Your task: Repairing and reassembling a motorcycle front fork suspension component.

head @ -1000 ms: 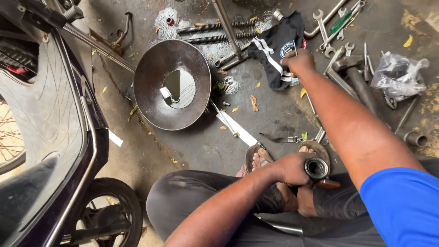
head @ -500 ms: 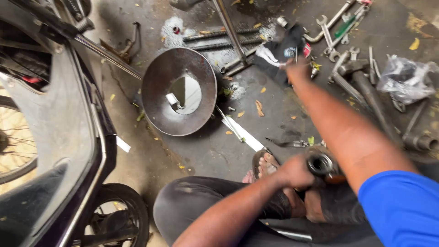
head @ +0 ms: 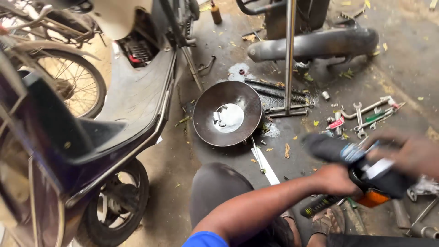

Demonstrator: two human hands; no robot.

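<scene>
Left hand (head: 336,180) and blurred right hand (head: 411,153), fingers clamped on a dark tool-like object (head: 361,164) held above the floor, work over scattered spanners (head: 366,116), the oil-filled pan (head: 227,120) beyond; a slipped grip could drop it onto them.

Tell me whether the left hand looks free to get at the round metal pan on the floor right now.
Probably not at once. The left hand is busy at the dark cloth-wrapped part that the right hand also grips. The round metal pan lies ahead of the knee with open floor between, so the path itself looks free.
</scene>
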